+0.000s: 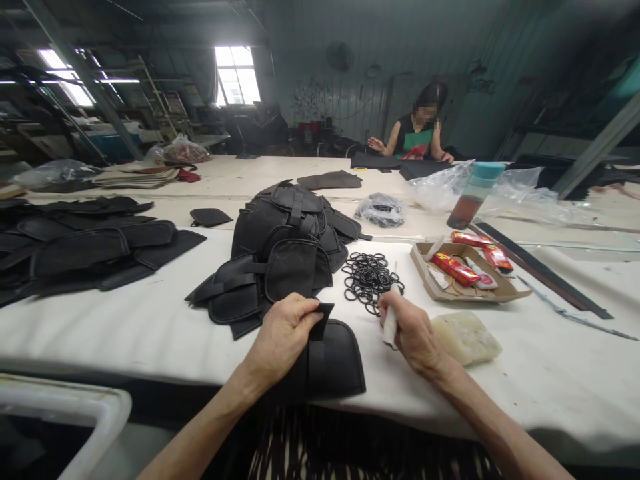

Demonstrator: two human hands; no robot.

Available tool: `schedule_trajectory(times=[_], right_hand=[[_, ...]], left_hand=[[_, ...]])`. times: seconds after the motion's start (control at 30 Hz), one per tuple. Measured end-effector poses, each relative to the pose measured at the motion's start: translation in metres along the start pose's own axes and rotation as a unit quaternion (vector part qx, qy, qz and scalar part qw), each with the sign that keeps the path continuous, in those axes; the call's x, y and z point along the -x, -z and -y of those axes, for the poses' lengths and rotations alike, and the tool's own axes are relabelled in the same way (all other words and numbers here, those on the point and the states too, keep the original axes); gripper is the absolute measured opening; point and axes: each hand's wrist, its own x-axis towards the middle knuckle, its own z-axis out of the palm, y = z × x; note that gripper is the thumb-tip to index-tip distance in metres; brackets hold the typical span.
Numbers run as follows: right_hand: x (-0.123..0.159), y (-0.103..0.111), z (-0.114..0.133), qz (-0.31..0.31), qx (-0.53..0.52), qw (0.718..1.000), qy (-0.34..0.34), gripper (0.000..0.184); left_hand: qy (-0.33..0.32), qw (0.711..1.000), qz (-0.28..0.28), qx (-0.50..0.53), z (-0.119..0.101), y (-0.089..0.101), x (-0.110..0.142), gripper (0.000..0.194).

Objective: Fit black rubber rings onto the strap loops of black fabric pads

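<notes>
My left hand (287, 330) pinches the upper end of a black strap between thumb and fingers. The strap belongs to a black leather piece with piped edges (340, 357), which lies at the table's front edge. In my right hand (413, 327) is an awl (391, 327), its handle pale and wrapped-looking, its thin spike pointing up and away. Just beyond that hand lies a heap of black metal rings (370, 275). A pile of similar black leather pieces (295, 247) rises behind my left hand. Beside my right wrist sits a yellowish, waxy-looking block (466, 338).
A cardboard tray (470, 293) with red packets stands to the right, a bottle with a teal lid (475, 197) behind it. More black pieces (80, 257) cover the left side. Across the table sits a person (417, 137). A white bin (113, 400) stands lower left.
</notes>
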Motion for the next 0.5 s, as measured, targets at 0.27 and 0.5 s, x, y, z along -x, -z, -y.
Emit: schedule_trajectory(times=[0.27,0.5], right_hand=[[-0.003,0.012,0.029,-0.088,-0.484,0.839,-0.231,0.018],[-0.011,0.018,0.036,-0.040,-0.424,0.872,-0.242,0.022]], left_hand=[[-0.002,0.999,0.032,0.034,-0.015,-0.042,-0.002,0.025],[0.035,0.977,0.068,0.200,-0.006,-0.059,0.000,0.023]])
